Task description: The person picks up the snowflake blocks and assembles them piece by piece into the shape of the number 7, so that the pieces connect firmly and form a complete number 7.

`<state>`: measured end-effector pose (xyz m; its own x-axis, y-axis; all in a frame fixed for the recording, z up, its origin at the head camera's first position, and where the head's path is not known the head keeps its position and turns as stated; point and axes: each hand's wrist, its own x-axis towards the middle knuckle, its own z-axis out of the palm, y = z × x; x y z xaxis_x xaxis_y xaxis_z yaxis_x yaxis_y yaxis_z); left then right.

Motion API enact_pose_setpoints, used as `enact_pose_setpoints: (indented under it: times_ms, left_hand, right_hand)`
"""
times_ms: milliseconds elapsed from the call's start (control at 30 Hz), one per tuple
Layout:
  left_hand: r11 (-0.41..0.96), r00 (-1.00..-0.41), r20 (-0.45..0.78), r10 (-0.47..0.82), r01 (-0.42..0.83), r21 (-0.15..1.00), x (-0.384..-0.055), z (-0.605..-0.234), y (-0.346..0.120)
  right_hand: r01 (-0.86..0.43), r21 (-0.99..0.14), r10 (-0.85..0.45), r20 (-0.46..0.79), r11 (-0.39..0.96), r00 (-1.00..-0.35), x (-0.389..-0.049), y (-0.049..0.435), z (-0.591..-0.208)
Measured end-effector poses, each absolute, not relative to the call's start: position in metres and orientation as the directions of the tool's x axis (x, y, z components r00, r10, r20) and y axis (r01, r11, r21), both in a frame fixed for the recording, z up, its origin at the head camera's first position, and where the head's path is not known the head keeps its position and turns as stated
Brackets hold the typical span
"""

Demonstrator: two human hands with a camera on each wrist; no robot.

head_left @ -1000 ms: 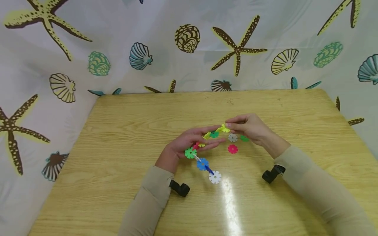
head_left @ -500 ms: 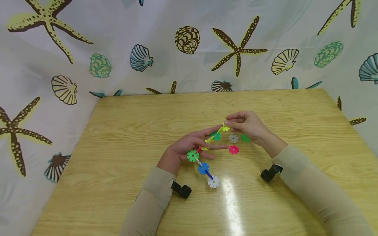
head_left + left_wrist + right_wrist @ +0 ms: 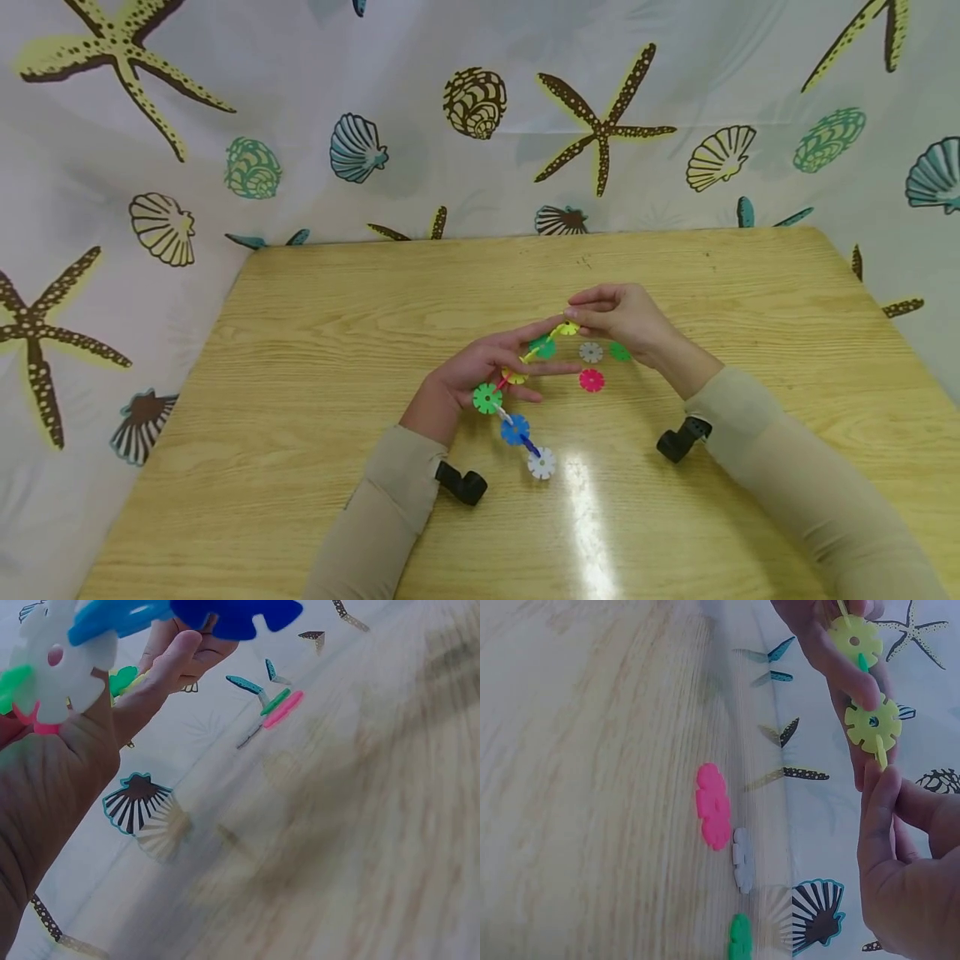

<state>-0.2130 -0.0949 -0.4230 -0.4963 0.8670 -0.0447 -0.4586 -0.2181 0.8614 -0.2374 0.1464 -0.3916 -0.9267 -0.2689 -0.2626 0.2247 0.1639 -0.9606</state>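
Observation:
A chain of notched interlocking discs runs across my left hand (image 3: 467,371), whose fingers are straight and spread apart beneath it. Its near end hangs past the palm with a green disc (image 3: 481,402), a blue disc (image 3: 508,435) and a white disc (image 3: 534,472). A dark blue disc (image 3: 251,616) of the same chain is large in the left wrist view. At the far end, thumb and index finger of my right hand (image 3: 630,321) pinch a yellow disc (image 3: 572,331). Another yellow disc (image 3: 862,735) shows beside the left thumb in the right wrist view.
Loose on the wooden table (image 3: 337,308) lie a pink disc (image 3: 585,383), a greyish-white disc (image 3: 585,356) and a green disc (image 3: 620,352), close below the right hand. A patterned cloth (image 3: 420,167) hangs behind the table's far edge.
The left fingers have spread wider and the chain's near end has come slightly toward me. The right hand has shifted a little left, still pinching the yellow disc.

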Motion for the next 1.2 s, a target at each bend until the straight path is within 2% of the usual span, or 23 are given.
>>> enact_pose_setpoints:
  times_ms: [400, 867, 1200]
  left_hand:
    - [-0.237, -0.51, -0.046, 0.859, -0.476, 0.847, -0.216, -0.421, -0.098]
    - [-0.263, -0.547, -0.056, 0.835, -0.487, 0.833, -0.218, -0.426, -0.098]
    - [-0.308, -0.509, 0.032, 0.86, -0.468, 0.828, -0.221, -0.429, -0.1]
  right_hand:
    - [0.083, -0.968, -0.346, -0.163, 0.235, -0.924, -0.24, 0.158, -0.396]
    - [0.016, -0.969, -0.372, -0.11, 0.245, -0.922, -0.237, 0.176, -0.406]
    - [-0.017, -0.944, -0.366, -0.111, 0.33, -0.924, -0.231, 0.187, -0.408]
